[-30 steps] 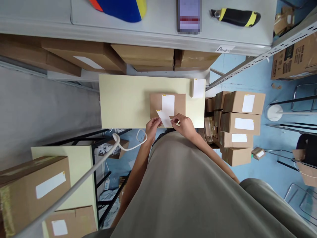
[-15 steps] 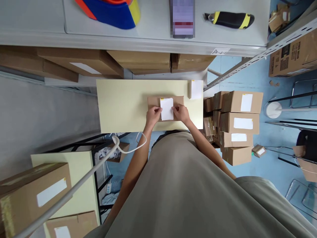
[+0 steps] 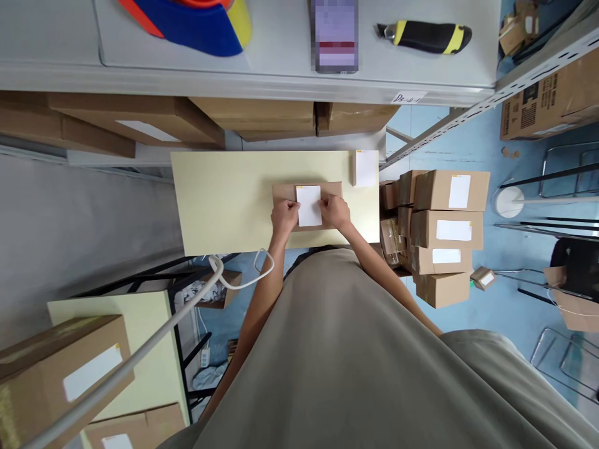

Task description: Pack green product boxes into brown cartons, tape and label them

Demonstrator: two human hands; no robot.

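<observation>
A white label (image 3: pixel 309 206) with a small yellow mark at its top edge lies over a flat brown cardboard box (image 3: pixel 331 188) on the pale yellow table (image 3: pixel 224 199). My left hand (image 3: pixel 285 218) pinches the label's left edge between thumb and fingers. At its right edge, my right hand (image 3: pixel 335 211) pinches it too. Whether the label lies fully flat against the cardboard I cannot tell. Near the table's back right corner is a stack of white labels (image 3: pixel 365 168).
Above the table's far side runs a grey shelf (image 3: pixel 281 75) carrying a tape dispenser (image 3: pixel 196 25), a phone-like device (image 3: pixel 336 34) and a utility knife (image 3: pixel 425 37). Stacked cartons (image 3: pixel 447 228) stand at the right. A white bent pole (image 3: pixel 140 349) crosses the lower left.
The view has shifted slightly, so most things sit a little further left. Both hands keep to the label's edges, and the label stays over the box.
</observation>
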